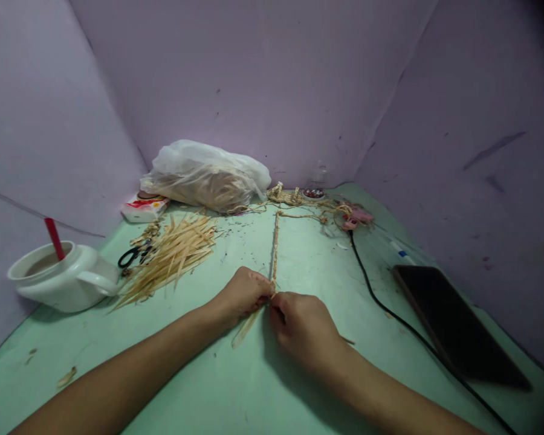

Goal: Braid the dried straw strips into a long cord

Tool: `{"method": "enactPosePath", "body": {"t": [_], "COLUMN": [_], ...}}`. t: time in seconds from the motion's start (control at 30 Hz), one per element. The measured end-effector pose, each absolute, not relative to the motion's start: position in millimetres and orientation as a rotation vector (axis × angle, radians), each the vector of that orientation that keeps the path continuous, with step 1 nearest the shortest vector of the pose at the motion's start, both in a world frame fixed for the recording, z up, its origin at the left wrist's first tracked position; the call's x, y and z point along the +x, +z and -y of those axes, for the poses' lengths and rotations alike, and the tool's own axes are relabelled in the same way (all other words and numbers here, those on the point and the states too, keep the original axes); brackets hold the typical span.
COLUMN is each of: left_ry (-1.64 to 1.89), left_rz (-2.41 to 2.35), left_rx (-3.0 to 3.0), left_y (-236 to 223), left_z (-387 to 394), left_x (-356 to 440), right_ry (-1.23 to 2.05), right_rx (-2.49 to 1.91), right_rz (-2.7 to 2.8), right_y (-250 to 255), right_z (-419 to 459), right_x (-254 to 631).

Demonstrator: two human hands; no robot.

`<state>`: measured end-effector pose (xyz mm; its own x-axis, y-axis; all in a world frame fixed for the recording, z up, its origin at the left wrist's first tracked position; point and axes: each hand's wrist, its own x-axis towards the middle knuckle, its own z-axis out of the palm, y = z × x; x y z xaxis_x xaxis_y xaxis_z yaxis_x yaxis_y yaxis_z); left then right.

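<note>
A thin braided straw cord (275, 248) runs straight up the middle of the table from my hands toward the back. My left hand (249, 291) pinches the cord's near end, its fingers closed. Right beside it, my right hand (301, 320) is curled shut at the same end, with thumb and forefinger at the braid. A flat pale straw strip (245, 329) hangs loose below my left hand. Another thin strand (347, 341) sticks out past my right wrist. Between the fingertips, the exact crossing of the strands is hidden.
Left are a pile of straw strips (176, 248), black scissors (129, 258) and a white pot (72, 275) with a red stick. Behind lies a plastic bag (208, 175). Rightward are a pink object (357, 216), a black cable (376, 296) and a dark tablet-like device (457, 326).
</note>
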<state>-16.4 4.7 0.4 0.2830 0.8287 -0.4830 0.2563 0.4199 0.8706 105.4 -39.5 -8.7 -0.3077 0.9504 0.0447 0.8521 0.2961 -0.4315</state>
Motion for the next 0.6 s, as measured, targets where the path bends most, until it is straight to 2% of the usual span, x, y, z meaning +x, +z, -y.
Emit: {"method": "enactPosePath", "body": {"t": [0.13, 0.2, 0.37, 0.4, 0.5, 0.6], "left_ry": [0.517, 0.507, 0.506, 0.496, 0.479, 0.485], "left_rz": [-1.260, -1.255, -1.177, -1.164, -1.147, -1.145], "left_rx": [1.143, 1.108, 1.095, 1.107, 1.122, 1.136], "left_y": [-2.4, -2.9, -1.4, -1.0, -0.6, -1.0], "left_z": [-6.8, -8.4, -10.7, -10.7, -10.4, -10.5], "left_x": [-19.1, -20.6, -24.9, -25.6, -27.0, -27.6], "right_ry": [0.433, 0.524, 0.842, 0.922, 1.450, 1.815], "right_rx": [-1.572, -1.526, -1.481, -1.476, -1.428, -1.332], "right_rz": [2.311, 2.282, 1.668, 1.512, 1.158, 1.046], "right_y": [-8.9, -5.5, 0.4, -0.5, -4.8, -6.6], "right_z": [44.8, 44.6, 22.0, 15.4, 1.5, 0.8], "right_x": [104.4, 105.0, 115.5, 118.0, 121.3, 118.4]}}
